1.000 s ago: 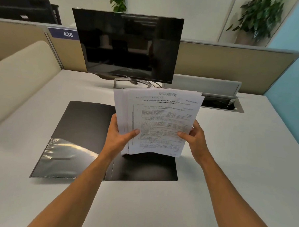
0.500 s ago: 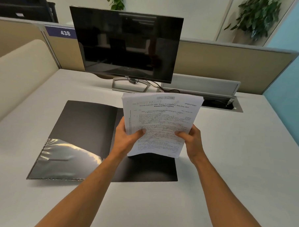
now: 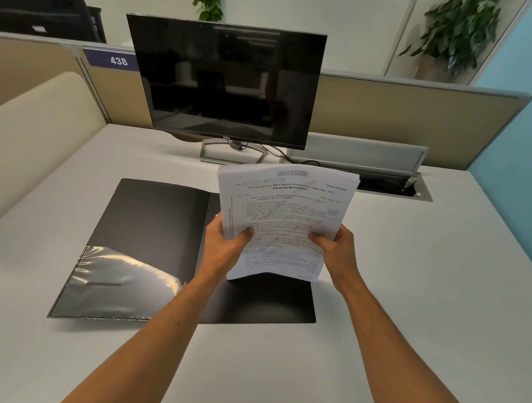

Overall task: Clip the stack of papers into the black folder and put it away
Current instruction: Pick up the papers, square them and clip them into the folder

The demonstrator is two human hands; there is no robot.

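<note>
I hold a stack of printed white papers (image 3: 284, 214) upright above the desk, its lower edge bowed upward in the middle. My left hand (image 3: 223, 245) grips its lower left side and my right hand (image 3: 333, 247) its lower right side, thumbs on the front page. Under it the black folder (image 3: 154, 227) lies open flat on the desk, with a shiny clear pocket on the lower part of its left flap. The papers and my hands hide most of the folder's right half, and no clip shows.
A dark monitor (image 3: 227, 81) on a stand rises behind the folder. To its right an open cable hatch (image 3: 390, 185) is set into the white desk (image 3: 406, 299). Beige partitions (image 3: 399, 122) bound the back and left. Potted plants stand beyond.
The fanned sheets have been squared into one neat stack, and my hands have drawn a little closer together.
</note>
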